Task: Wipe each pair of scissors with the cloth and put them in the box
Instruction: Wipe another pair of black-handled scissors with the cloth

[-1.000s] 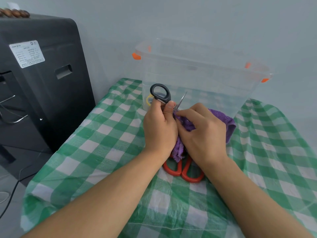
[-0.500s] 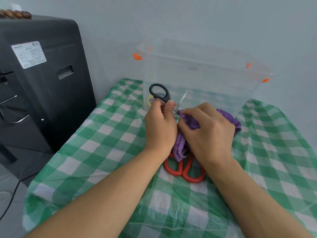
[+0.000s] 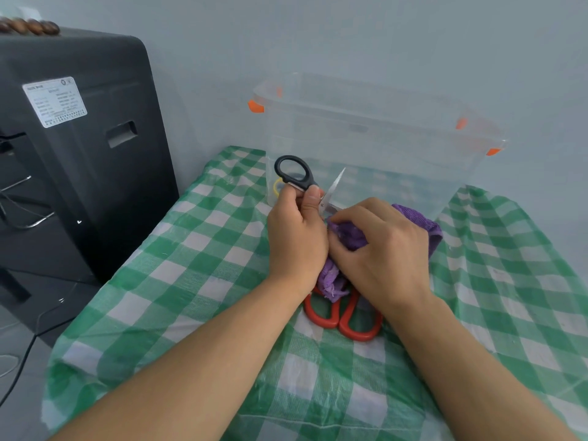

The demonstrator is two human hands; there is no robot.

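Barely shifted, hands (image 3: 337, 240) wipe black scissors (image 3: 302, 179); label (image 3: 54, 101) unreadable.

Two bare forearms, entering from 7 o'clock and 5 o'clock and converging toward frame centre. No sleeves in view anywhere along either forearm, wrists uncovered. Left hand (image 3: 296, 237) and right hand (image 3: 381, 249) both bare, without gloves. Short, trimmed nail visible on the left thumb at 12 o'clock of that hand. Knuckle ridges distinct across the back of the right hand. Upper arms and elbows cut off by the lower frame edge.
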